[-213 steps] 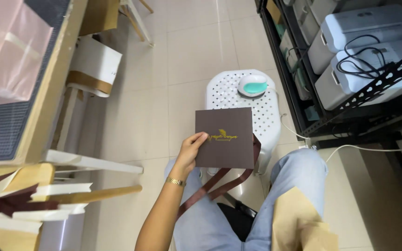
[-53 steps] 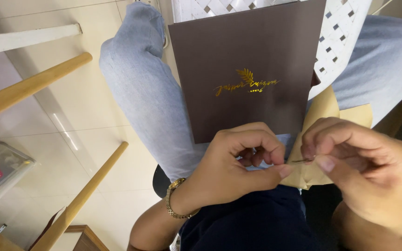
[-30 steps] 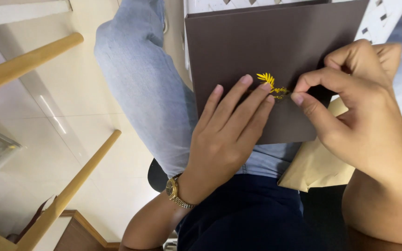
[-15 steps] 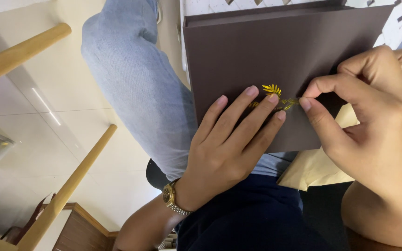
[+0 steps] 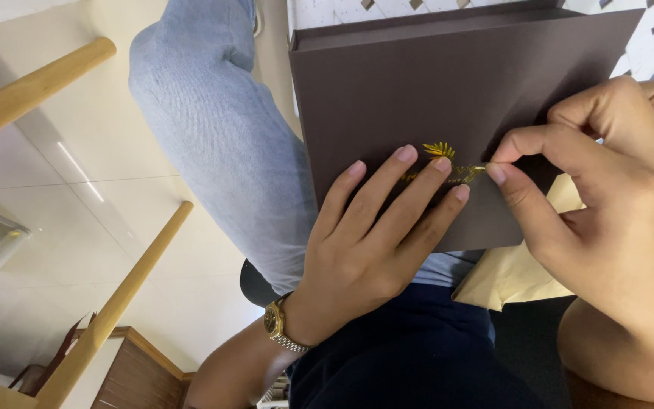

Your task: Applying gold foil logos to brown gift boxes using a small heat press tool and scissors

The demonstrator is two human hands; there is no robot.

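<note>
Box on the lap, both hands on its lid

The flat box (image 5: 448, 98) rests across the person's thighs. The left hand (image 5: 369, 242) lies flat on its near half, the right hand (image 5: 607, 220) just to its right, fingers (image 5: 520, 193) pinched at the emblem (image 5: 448, 163) between them. An envelope (image 5: 512, 276) lies under the box's near right corner; wooden chair legs (image 5: 115, 303) stand to the left.

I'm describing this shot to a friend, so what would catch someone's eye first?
The flat dark brown box with a gold emblem fills the upper middle, resting on the lap in light blue jeans. The left hand, with a gold wristwatch, lies spread on its lid, while the right hand pinches at the emblem's edge.
</note>
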